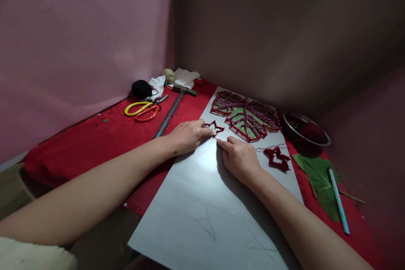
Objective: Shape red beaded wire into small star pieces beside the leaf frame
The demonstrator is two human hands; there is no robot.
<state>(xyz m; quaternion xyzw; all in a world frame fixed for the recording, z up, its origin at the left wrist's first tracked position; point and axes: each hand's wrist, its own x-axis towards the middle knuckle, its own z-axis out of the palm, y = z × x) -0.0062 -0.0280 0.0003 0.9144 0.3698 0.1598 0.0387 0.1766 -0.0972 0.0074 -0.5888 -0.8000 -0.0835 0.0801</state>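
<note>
A small star outline (215,128) of nails wound with dark red yarn stands on the pale grey board (190,202). My left hand (190,134) is at its left side, fingers bent together and fingertips against its near edge; anything between them is hidden. Just right of the star's lowest point, my right hand (241,158) is closed with the index finger extended, on dark red yarn (268,147) that runs in from the right. A second star (277,159), thickly wound in dark red, is right of that hand. Behind both lies a large leaf shape (247,116) of nails and yarn over green.
On the red cloth (79,147) at left lie a hammer (172,112), scissors (145,109), a black yarn ball (141,89) and a cream ball (169,76). A metal bowl (325,140) with dark red yarn, a green leaf (319,181) and a blue pen (339,202) are at right.
</note>
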